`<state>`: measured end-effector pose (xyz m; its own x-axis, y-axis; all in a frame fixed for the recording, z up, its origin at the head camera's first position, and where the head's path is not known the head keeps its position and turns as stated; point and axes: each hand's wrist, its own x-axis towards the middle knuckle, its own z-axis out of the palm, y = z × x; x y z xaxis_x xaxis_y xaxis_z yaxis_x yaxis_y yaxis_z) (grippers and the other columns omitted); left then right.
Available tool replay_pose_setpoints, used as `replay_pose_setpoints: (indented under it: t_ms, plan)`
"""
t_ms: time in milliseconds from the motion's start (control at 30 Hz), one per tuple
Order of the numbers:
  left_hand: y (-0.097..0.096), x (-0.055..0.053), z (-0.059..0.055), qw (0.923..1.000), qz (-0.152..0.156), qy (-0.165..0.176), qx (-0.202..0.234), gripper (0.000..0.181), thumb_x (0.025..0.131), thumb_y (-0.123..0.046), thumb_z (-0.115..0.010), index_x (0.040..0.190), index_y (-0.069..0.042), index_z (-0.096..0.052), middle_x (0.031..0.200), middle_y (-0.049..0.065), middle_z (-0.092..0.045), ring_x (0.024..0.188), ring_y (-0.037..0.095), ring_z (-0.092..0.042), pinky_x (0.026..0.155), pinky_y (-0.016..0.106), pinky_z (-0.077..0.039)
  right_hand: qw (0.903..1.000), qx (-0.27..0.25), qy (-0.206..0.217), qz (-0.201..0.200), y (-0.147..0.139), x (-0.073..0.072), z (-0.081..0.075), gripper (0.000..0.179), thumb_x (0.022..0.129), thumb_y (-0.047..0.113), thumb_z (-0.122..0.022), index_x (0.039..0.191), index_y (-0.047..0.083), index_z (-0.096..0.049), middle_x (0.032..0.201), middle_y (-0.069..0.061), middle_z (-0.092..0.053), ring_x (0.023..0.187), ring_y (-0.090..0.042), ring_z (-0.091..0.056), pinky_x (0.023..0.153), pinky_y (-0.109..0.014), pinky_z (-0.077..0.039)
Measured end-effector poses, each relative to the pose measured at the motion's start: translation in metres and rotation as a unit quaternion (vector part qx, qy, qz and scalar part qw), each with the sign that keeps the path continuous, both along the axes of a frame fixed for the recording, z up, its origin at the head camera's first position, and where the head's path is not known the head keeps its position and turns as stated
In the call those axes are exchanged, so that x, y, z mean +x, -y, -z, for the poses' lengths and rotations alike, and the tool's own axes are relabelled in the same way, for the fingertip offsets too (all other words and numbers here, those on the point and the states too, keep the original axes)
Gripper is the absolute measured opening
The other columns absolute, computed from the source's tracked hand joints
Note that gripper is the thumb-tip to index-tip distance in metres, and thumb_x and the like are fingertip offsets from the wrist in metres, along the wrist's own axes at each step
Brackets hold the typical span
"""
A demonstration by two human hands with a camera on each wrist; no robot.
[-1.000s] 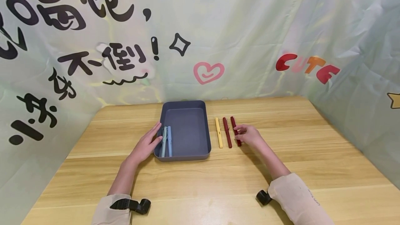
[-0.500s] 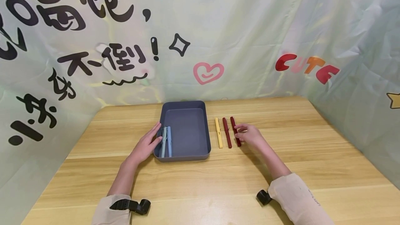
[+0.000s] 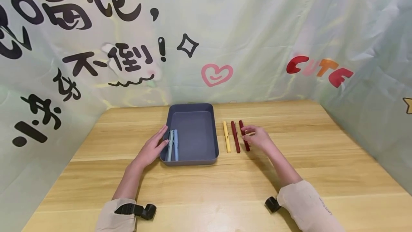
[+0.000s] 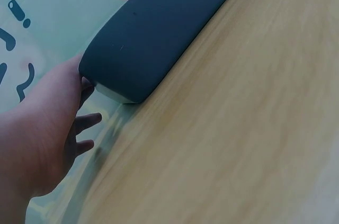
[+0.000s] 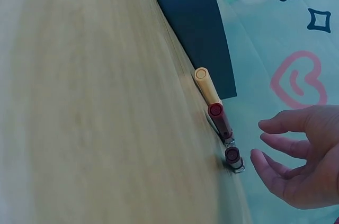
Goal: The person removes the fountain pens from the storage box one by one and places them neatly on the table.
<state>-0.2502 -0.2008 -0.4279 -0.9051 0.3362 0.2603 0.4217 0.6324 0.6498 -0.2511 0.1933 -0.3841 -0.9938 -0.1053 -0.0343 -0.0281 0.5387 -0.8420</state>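
Pinching the outer dark red pen [image 3: 246,145]: best done, I judge, with thumb and fingertips square across the barrel near its middle, so that it comes up level instead of tipping or rolling.
Right grip [image 3: 258,138]: fingers loosely curved and apart from the thumb, nothing between them; it hangs over the outer pen, though I cannot tell whether a fingertip touches.
Neighbouring red pen [image 3: 235,137]: close beside, so closing narrowly and lifting straight up should avoid nudging it.
Left grip [image 3: 150,152]: fingers fairly straight and apart along the tray's left wall, thumb at the rim; a light, steady touch should suffice to stop any slide.
Place of the outer pen: flat on the wooden surface [image 3: 199,196], right of the tray, the last of three in a row.
Look of the outer pen: slim, deep maroon, with a metal clip and a round end.
Yellow pen [image 3: 226,137]: nearest the tray in that row, a small dark slot in its barrel.
Tray [image 3: 194,135]: slate blue, shallow, round-cornered; a pale teal pen [image 3: 170,146] and a light blue pen [image 3: 176,146] lie side by side along its left wall.
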Motion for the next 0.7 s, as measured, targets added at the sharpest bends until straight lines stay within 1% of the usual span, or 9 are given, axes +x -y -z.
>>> replay_pose_setpoints:
  t_ms: [233, 433, 700]
  plan:
    - [0.0, 0.001, 0.0, 1.0, -0.002, 0.001, -0.002, 0.054, 0.098, -0.021, -0.046, 0.145, -0.006, -0.026, 0.15, 0.011, -0.019, 0.134, 0.032, -0.02, 0.105, 0.051, -0.018, 0.9998, -0.009, -0.016, -0.011, 0.006, 0.004, -0.005, 0.036, 0.087, 0.001, -0.059, 0.121, -0.008, -0.052, 0.115, -0.027, -0.052, 0.097, -0.036, -0.057, 0.078, -0.037, -0.051]
    - [-0.001, 0.0, 0.002, 1.0, -0.001, 0.002, -0.003, 0.054, 0.098, -0.023, -0.045, 0.145, -0.006, -0.025, 0.15, 0.011, -0.019, 0.134, 0.031, -0.019, 0.105, 0.05, -0.018, 0.9996, -0.004, -0.023, -0.019, 0.012, 0.007, -0.008, 0.036, 0.087, 0.001, -0.059, 0.121, -0.008, -0.052, 0.113, -0.027, -0.052, 0.097, -0.036, -0.057, 0.078, -0.042, -0.05]
    - [-0.001, 0.0, 0.001, 1.0, -0.005, 0.005, -0.003, 0.054, 0.098, -0.023, -0.045, 0.146, -0.006, -0.025, 0.15, 0.011, -0.018, 0.134, 0.032, -0.019, 0.105, 0.051, -0.018, 0.999, 0.021, -0.032, -0.023, 0.019, 0.007, -0.01, 0.035, 0.086, 0.004, -0.061, 0.12, -0.003, -0.056, 0.116, -0.024, -0.053, 0.103, -0.037, -0.053, 0.079, -0.041, -0.05]
